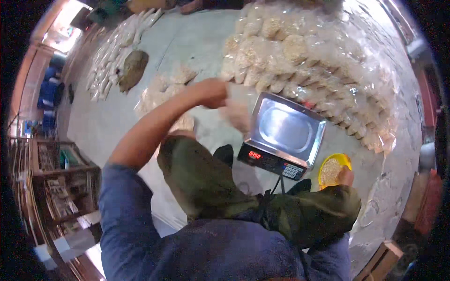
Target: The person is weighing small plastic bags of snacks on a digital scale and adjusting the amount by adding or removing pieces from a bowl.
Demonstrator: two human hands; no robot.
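My left hand [214,92] is closed on the top of a clear plastic bag [236,115] with pale contents in its lower part. The bag is smeared by motion and hangs beside the left edge of the digital scale [285,129], off its bare metal tray. Red digits glow on the scale's black front panel. Down at the right, my right hand [346,176] grips the rim of a yellow bowl [348,161] that contains pale grains or kernels [331,171].
Many filled clear bags [295,49] lie in rows beyond the scale. A smaller group of bags [161,89] is to the left, near a brown sack [134,68] and more white packets [108,61]. Wooden shelving [65,182] stands at the far left.
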